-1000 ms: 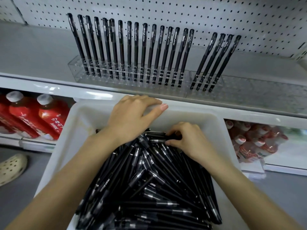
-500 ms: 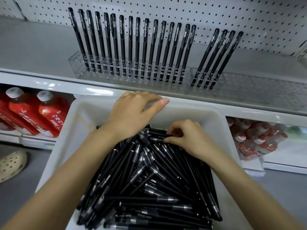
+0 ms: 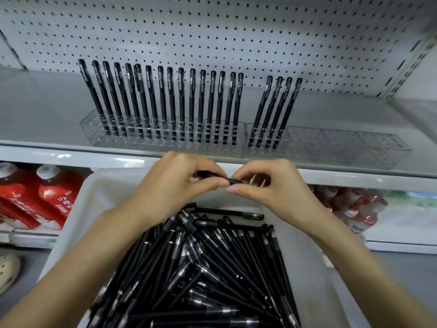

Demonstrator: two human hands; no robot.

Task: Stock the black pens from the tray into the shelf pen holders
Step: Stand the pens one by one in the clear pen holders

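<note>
We hold one black pen (image 3: pixel 210 175) crosswise between both hands, above the far rim of the tray (image 3: pixel 99 185) and just in front of the shelf edge. Our left hand (image 3: pixel 179 185) curls its fingers over one end and our right hand (image 3: pixel 272 188) pinches the other between thumb and fingertips; the two thumbs nearly meet under the barrel. The pen is lifted clear of the heap below.

The white tray holds a loose pile of pens (image 3: pixel 212 268), lying crossed over one another, mostly pointing away from us. On the shelf (image 3: pixel 42 110) stand two clear holders side by side. The left holder (image 3: pixel 89 125) carries a long row of pens (image 3: pixel 160 102), caps up and leaning back. The right holder (image 3: pixel 354 147) has four pens (image 3: pixel 276 107) at its left end, with the rest of its holes unfilled.

Behind the holders rises a white pegboard (image 3: pixel 212 31). On the lower level to our left lie red bottles (image 3: pixel 54 197) with white caps, and to our right a cluster of small bottles (image 3: pixel 350 204). A pale perforated shoe (image 3: pixel 7 271) sits on the grey floor (image 3: pixel 28 292) at the lower left.
</note>
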